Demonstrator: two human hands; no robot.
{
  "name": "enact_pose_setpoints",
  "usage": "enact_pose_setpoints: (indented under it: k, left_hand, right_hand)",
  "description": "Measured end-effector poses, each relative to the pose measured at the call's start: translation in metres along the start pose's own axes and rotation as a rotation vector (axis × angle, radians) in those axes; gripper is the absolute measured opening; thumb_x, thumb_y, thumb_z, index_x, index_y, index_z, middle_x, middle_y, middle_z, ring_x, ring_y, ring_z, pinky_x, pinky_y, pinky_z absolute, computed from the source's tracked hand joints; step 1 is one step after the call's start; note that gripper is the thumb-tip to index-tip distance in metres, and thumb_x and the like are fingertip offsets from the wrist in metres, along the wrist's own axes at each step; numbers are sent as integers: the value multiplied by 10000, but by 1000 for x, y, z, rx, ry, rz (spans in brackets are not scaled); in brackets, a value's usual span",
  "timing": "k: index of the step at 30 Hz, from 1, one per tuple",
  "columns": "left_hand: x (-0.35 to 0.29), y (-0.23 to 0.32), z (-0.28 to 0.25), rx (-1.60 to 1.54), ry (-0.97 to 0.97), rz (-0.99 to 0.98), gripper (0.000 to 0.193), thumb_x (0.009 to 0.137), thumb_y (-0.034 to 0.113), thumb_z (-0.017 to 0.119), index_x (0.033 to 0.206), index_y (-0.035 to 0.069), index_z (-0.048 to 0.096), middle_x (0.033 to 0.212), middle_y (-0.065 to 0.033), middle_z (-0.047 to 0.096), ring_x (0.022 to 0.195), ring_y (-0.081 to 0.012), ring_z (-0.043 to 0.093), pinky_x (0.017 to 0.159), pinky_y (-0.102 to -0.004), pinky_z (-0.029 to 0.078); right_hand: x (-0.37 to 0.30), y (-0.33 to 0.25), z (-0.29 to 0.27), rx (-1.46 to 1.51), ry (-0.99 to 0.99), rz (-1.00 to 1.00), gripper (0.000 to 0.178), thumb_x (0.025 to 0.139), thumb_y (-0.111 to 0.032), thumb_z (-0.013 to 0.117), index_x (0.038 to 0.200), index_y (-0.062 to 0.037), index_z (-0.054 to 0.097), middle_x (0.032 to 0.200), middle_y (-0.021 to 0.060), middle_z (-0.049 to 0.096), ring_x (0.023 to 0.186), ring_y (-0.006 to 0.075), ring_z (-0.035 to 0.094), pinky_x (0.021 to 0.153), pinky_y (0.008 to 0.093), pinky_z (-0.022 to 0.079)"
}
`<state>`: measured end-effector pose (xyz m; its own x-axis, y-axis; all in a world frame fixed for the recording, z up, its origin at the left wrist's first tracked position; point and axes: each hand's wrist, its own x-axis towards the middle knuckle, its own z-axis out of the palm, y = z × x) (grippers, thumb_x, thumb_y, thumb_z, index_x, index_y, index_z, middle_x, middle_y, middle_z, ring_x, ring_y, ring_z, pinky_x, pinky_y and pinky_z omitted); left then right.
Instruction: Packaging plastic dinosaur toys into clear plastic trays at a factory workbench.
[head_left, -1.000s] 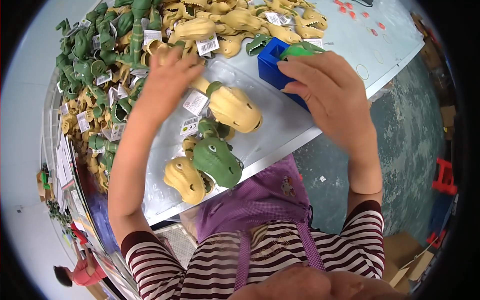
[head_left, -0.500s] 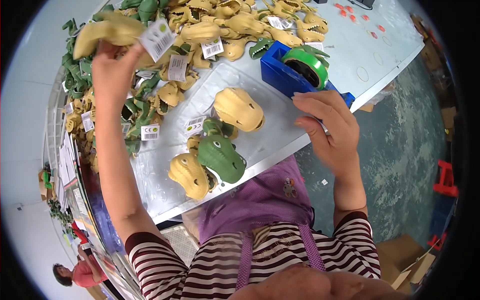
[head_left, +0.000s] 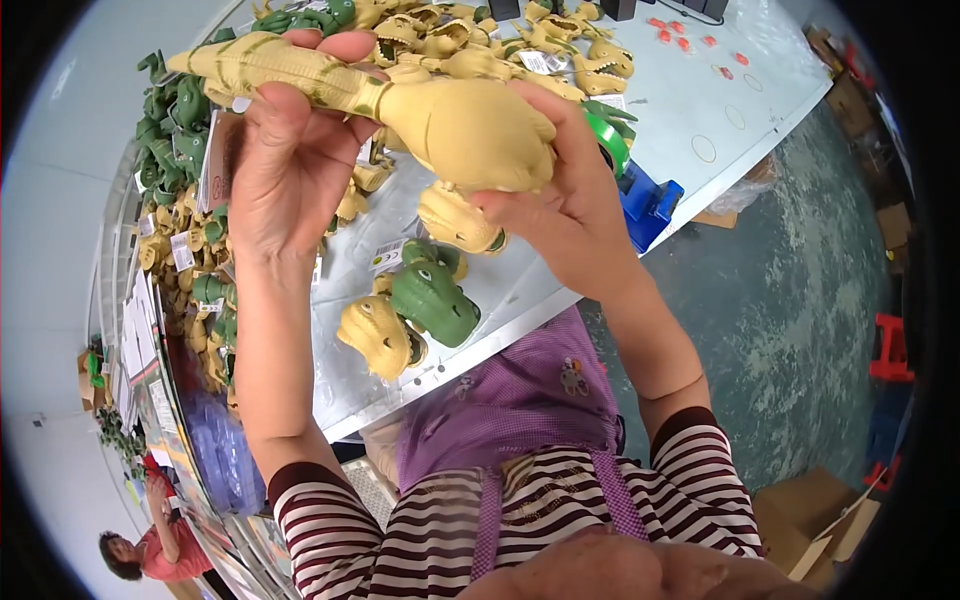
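Note:
A tan toy dinosaur [head_left: 465,130] with green stripes along its tail is held up lengthwise above the table. My left hand [head_left: 285,180] grips its striped tail between thumb and fingers. Around the rounded end at the other side, my right hand [head_left: 580,200] is closed, thumb below and fingers above. A card tag [head_left: 215,165] hangs beside my left palm. Below the held toy lie a tan dinosaur [head_left: 455,215], a green dinosaur [head_left: 432,305] and another tan dinosaur [head_left: 375,335], near the front edge.
A blue tape dispenser [head_left: 650,200] with green tape [head_left: 607,140] stands at the table's edge, partly behind my right hand. Tan dinosaurs [head_left: 470,62] and green ones [head_left: 185,120] are heaped at the back and left. Small red pieces [head_left: 683,43] lie far right. Another person [head_left: 165,540] is at far left.
My left hand has brought the tan dinosaur from the far left pile toward the middle. My right hand has moved left from beside the tape dispenser and taken hold of the toy's other end.

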<state>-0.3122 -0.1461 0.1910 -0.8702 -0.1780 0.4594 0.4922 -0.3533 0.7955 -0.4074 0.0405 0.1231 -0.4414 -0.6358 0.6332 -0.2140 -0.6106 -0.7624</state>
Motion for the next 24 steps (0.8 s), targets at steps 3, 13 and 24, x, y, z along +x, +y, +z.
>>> enact_pose_setpoints:
  k: [3, 13, 24]
  left_hand:
    - [2, -5, 11, 285, 56, 2, 579, 858, 387, 572, 1285, 42, 388, 1263, -141, 496, 1113, -242, 512, 923, -404, 429]
    - [-30, 20, 54, 1470, 206, 30, 437, 733, 15, 678, 1154, 23, 561, 1055, -98, 610, 777, -115, 573, 662, -216, 465]
    - [8, 4, 22, 1636, 119, 429, 393, 691, 17, 703, 1063, 19, 576, 990, -72, 616, 842, -175, 594, 762, -285, 475]
  right_hand:
    - [-6, -2, -5, 80, -1, 184, 645, 811, -84, 648, 1330, -16, 271, 1293, 99, 417, 1144, 186, 466, 892, 304, 435]
    - [13, -30, -24, -958, 140, -386, 467, 772, -83, 631, 1199, -8, 458, 1118, 139, 551, 992, 315, 544, 810, 348, 461]
    - [9, -44, -10, -772, 172, -245, 299, 874, -79, 541, 1158, 4, 492, 1069, 125, 585, 919, 213, 586, 775, 273, 466]
